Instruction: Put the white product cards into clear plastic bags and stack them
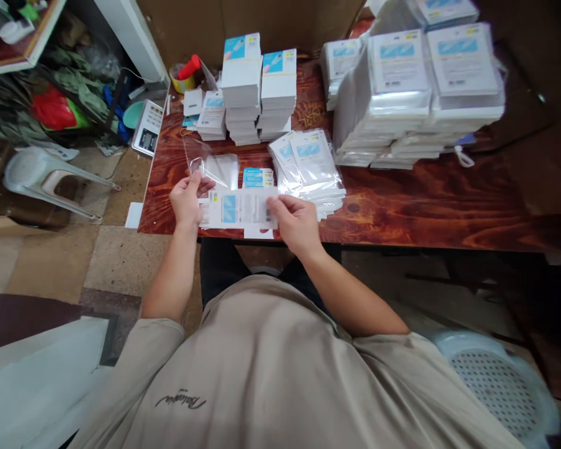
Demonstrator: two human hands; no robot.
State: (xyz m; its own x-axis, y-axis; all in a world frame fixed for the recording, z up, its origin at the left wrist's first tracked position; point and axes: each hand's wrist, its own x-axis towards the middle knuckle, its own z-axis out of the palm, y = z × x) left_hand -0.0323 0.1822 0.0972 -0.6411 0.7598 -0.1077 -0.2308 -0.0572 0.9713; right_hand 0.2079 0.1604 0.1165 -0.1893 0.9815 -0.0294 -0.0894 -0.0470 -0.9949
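A white printed card (255, 210) with a blue panel and a yellow mark lies sideways between my hands, over the table's front edge. My right hand (300, 223) pinches its right end, thumb on top. The fingers of my left hand (187, 198) are curled closed at the card's left end, thumb against the raised edge of a clear plastic bag (197, 149). Whether they also grip the card I cannot tell. Just beyond is a pile of clear bags (223, 169). Blue-printed cards (257, 178) lie behind the held card. Bagged cards (311, 163) are heaped beside my right hand.
Tall stacks of cards (240, 78) stand at the back of the red-brown wooden table (425, 209). Larger stacks of bagged cards (397, 72) rise at the back right. Rubber bands (312, 115) lie between them. A scale (148, 128) is off the left edge, near a plastic stool (51, 174).
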